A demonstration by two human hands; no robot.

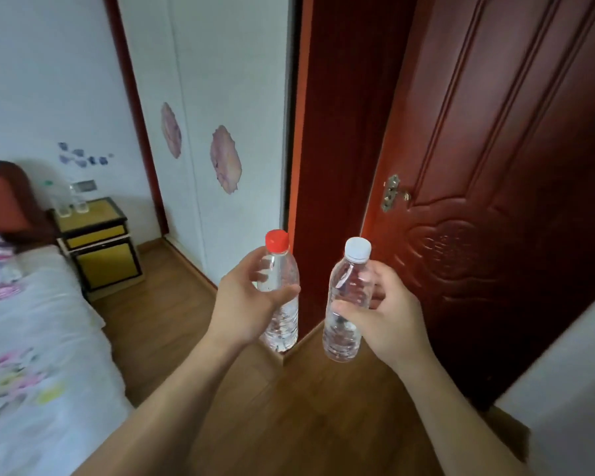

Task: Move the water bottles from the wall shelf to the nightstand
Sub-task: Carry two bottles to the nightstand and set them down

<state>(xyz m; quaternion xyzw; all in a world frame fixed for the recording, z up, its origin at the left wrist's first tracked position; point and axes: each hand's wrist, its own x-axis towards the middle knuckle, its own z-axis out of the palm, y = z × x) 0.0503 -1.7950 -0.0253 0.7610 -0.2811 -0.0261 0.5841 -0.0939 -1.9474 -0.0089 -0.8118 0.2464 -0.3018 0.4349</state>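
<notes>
My left hand (243,304) grips a clear water bottle with a red cap (280,269), held upright in mid-air. A second clear bottle with a white cap (347,293) is upright in my right hand (389,321). Both are held out in front of me above the wooden floor. The yellow and black nightstand (98,242) stands far off at the left beside the bed. Two clear bottles (72,201) stand on its top near the wall. The wall shelf is out of view.
A bed with a floral cover (31,338) fills the lower left. A white wardrobe (220,132) runs along the middle, with a dark red door (495,201) open at the right. Wooden floor (172,314) leads between bed and wardrobe to the nightstand.
</notes>
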